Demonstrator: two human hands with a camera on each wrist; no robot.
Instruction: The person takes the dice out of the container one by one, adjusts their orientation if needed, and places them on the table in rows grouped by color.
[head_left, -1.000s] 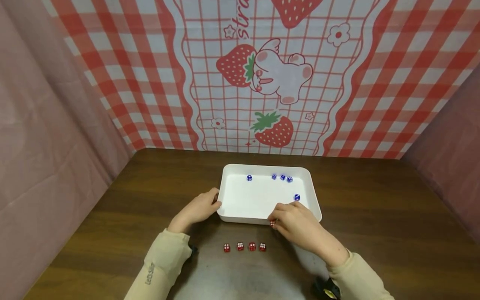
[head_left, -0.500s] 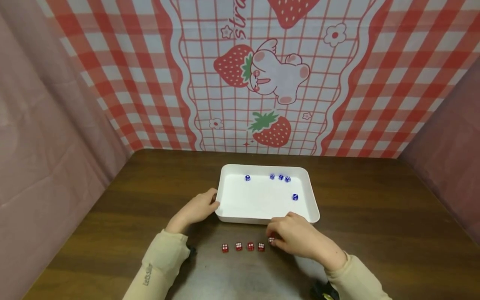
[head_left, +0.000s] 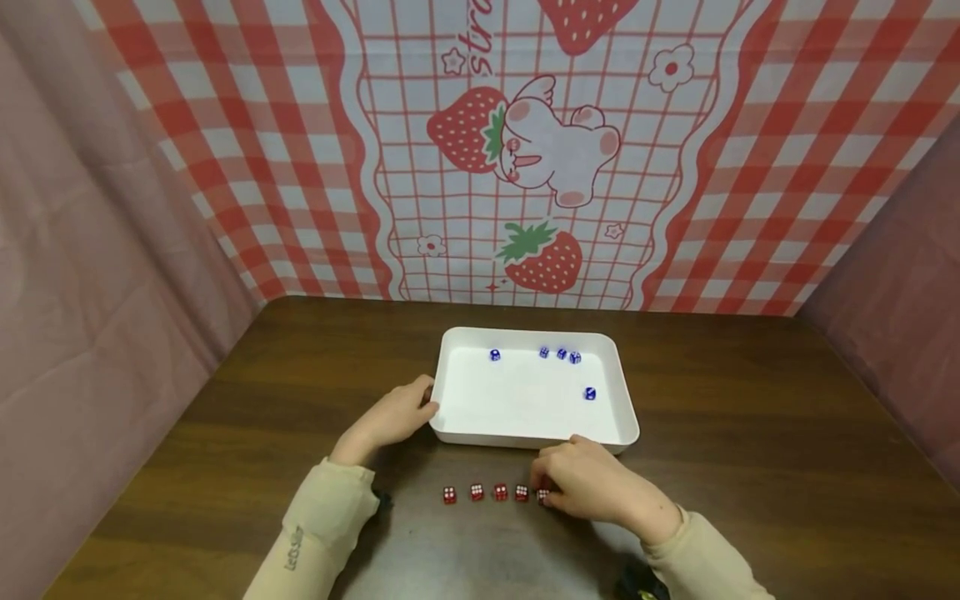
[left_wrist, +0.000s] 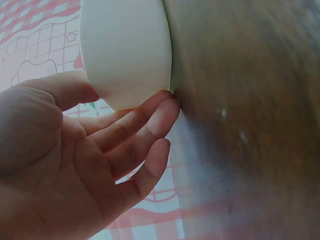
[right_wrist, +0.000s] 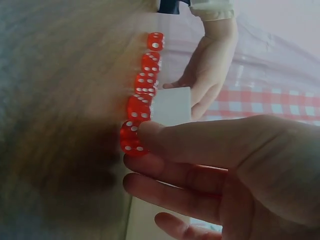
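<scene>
A white tray (head_left: 525,440) stands mid-table with several blue dice (head_left: 562,353) inside. In front of it several red dice (head_left: 476,492) lie in a row on the wooden table. My right hand (head_left: 551,487) pinches one more red die (head_left: 542,497) at the row's right end, down at the tabletop. The right wrist view shows my thumb and fingers on that die (right_wrist: 131,137), close to the row (right_wrist: 145,85). My left hand (head_left: 390,417) rests against the tray's near-left corner, with straight fingers (left_wrist: 150,120) touching the tray wall (left_wrist: 125,50).
The brown table (head_left: 750,433) is walled by a strawberry-print cloth at the back and pink cloth on both sides. Bare tabletop lies left and right of the tray. My beige sleeves (head_left: 322,533) reach in from the near edge.
My right hand has moved from the tray's front edge down toward me, bringing the red die to the right end of the row. The left hand has stayed at the tray's corner.
</scene>
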